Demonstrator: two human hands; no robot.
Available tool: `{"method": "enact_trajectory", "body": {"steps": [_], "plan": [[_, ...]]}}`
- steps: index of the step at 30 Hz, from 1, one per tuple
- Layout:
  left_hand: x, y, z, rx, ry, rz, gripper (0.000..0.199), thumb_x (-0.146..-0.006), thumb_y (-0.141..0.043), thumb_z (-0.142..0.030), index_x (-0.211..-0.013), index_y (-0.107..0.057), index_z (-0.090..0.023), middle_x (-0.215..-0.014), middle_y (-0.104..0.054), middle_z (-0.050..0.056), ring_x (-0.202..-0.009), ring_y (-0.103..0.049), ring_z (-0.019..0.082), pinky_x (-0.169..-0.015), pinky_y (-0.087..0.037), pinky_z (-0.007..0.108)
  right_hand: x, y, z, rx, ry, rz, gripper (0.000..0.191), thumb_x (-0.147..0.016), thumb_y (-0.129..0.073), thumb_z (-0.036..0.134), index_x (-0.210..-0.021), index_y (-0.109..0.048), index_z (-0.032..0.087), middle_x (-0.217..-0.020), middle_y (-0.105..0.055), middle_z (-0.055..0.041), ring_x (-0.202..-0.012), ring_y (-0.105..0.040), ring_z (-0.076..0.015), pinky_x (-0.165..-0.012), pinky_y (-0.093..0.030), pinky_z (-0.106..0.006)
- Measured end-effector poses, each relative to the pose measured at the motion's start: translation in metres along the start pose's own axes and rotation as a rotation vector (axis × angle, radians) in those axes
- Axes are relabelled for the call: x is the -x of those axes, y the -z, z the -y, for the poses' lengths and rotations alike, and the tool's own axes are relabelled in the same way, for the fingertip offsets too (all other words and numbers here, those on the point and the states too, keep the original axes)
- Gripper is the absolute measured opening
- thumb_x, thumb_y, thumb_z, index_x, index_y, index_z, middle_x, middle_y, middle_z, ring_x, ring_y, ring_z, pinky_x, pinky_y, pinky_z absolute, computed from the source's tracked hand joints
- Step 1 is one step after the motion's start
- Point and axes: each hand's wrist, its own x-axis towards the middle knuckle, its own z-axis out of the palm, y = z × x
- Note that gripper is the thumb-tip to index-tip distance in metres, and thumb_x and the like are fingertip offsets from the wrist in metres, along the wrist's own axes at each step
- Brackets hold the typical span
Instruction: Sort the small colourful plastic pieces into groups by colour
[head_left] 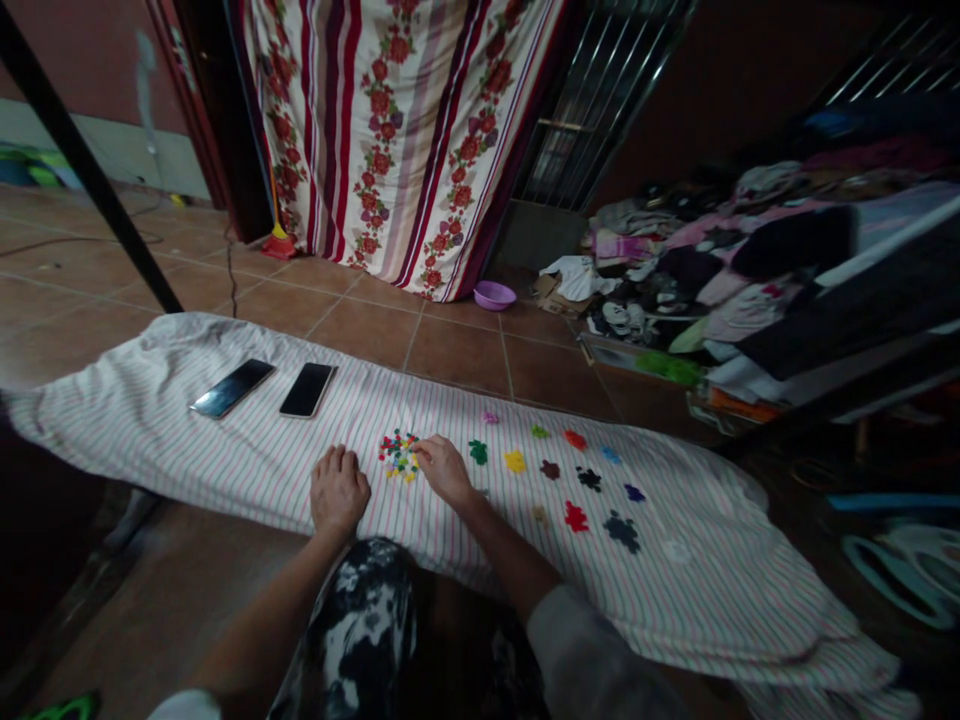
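Note:
A pile of small mixed-colour pieces (397,455), perhaps beads, lies on the striped cloth (360,420). At its right edge is my right hand (444,468), thumb and fingertips pinched together; anything between them is too small to make out. My left hand (340,490) rests on the cloth left of the pile, knuckles up and fingers curled in. Single-colour clusters spread to the right, among them green pieces (478,452), yellow pieces (514,461), brown pieces (550,469), black pieces (589,479), red pieces (576,516) and dark grey pieces (622,531).
Two phones, one dark and glossy (234,388), one light-edged (308,390), lie at the cloth's left. Beyond it are a tiled floor (367,320), a purple basin (494,295), a broom (279,240) and a floral curtain (420,130). Heaped clothes (720,260) fill the right side.

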Motion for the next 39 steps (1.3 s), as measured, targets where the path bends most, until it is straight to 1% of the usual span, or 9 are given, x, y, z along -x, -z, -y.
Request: {"method": "enact_trajectory", "body": {"steps": [4,7,11,14,22,26,30,34,39], "plan": [[0.000,0.000,0.000,0.015,0.009,0.015,0.028,-0.081,-0.045,-0.016,-0.103,-0.062,-0.013,-0.122,-0.060,0.017,-0.121,-0.048,0.030,-0.099,-0.037,0.045,-0.012,-0.008,0.015,0.066,0.016,0.038,0.025,-0.090,-0.049,0.018,-0.102,-0.070,0.024,-0.093,-0.065,-0.0053,-0.095,-0.057,-0.0184,-0.087,-0.042,-0.028],[0.000,-0.001,0.000,-0.011,0.000,0.003,0.027,-0.082,-0.045,-0.017,-0.102,-0.062,-0.013,-0.121,-0.061,0.016,-0.121,-0.049,0.030,-0.099,-0.037,0.044,-0.020,-0.012,0.022,0.099,0.001,0.072,0.025,-0.090,-0.049,0.019,-0.103,-0.071,0.024,-0.094,-0.064,-0.0064,-0.096,-0.056,-0.0192,-0.087,-0.041,-0.028],[0.000,-0.001,0.000,-0.018,-0.003,-0.002,0.027,-0.082,-0.045,-0.016,-0.102,-0.062,-0.012,-0.121,-0.061,0.017,-0.121,-0.049,0.030,-0.100,-0.037,0.044,-0.025,-0.016,0.025,0.116,-0.029,0.107,0.026,-0.088,-0.050,0.017,-0.101,-0.071,0.024,-0.095,-0.064,-0.0067,-0.097,-0.056,-0.0202,-0.086,-0.041,-0.029],[0.000,0.001,-0.001,-0.002,0.001,0.006,0.028,-0.081,-0.045,-0.016,-0.103,-0.062,-0.011,-0.121,-0.061,0.018,-0.121,-0.048,0.030,-0.100,-0.037,0.044,-0.026,-0.018,0.025,0.116,-0.044,0.108,0.025,-0.088,-0.050,0.017,-0.099,-0.071,0.025,-0.094,-0.064,-0.0060,-0.097,-0.055,-0.0194,-0.086,-0.040,-0.028],[-0.001,0.002,-0.002,0.000,-0.002,0.003,0.027,-0.081,-0.046,-0.016,-0.103,-0.062,-0.012,-0.121,-0.061,0.018,-0.121,-0.048,0.031,-0.098,-0.038,0.045,-0.026,-0.016,0.025,0.031,-0.059,0.041,0.020,-0.083,-0.052,0.013,-0.095,-0.066,0.021,-0.092,-0.066,-0.0042,-0.092,-0.057,-0.0169,-0.083,-0.041,-0.026],[-0.001,0.002,-0.002,-0.039,-0.003,-0.001,0.025,-0.081,-0.048,-0.016,-0.100,-0.063,-0.013,-0.120,-0.062,0.016,-0.119,-0.050,0.030,-0.099,-0.038,0.043,-0.024,-0.015,0.022,-0.065,-0.103,-0.001,0.015,-0.080,-0.054,0.012,-0.090,-0.063,0.020,-0.086,-0.066,-0.0027,-0.083,-0.059,-0.0153,-0.077,-0.041,-0.025],[-0.001,0.003,-0.002,-0.050,-0.002,0.001,0.025,-0.080,-0.048,-0.016,-0.100,-0.062,-0.013,-0.120,-0.062,0.015,-0.119,-0.050,0.029,-0.099,-0.039,0.042,-0.019,-0.013,0.018,-0.120,-0.141,-0.042,0.011,-0.076,-0.056,0.012,-0.083,-0.060,0.019,-0.079,-0.063,-0.0007,-0.074,-0.057,-0.0138,-0.071,-0.041,-0.024],[-0.001,0.003,-0.002,-0.057,-0.004,0.010,0.025,-0.081,-0.048,-0.017,-0.101,-0.062,-0.013,-0.120,-0.063,0.015,-0.119,-0.050,0.029,-0.099,-0.039,0.042,-0.013,-0.013,0.014,-0.178,-0.166,-0.066,0.010,-0.074,-0.058,0.012,-0.081,-0.057,0.019,-0.077,-0.061,0.0013,-0.070,-0.055,-0.0124,-0.068,-0.040,-0.023],[0.000,0.001,0.000,-0.062,-0.018,0.006,0.027,-0.082,-0.046,-0.018,-0.103,-0.062,-0.012,-0.120,-0.062,0.016,-0.120,-0.049,0.029,-0.099,-0.038,0.042,-0.006,-0.010,0.008,-0.246,-0.165,-0.062,0.014,-0.073,-0.056,0.009,-0.081,-0.057,0.021,-0.074,-0.061,0.0033,-0.067,-0.054,-0.0111,-0.063,-0.039,-0.021]]}}
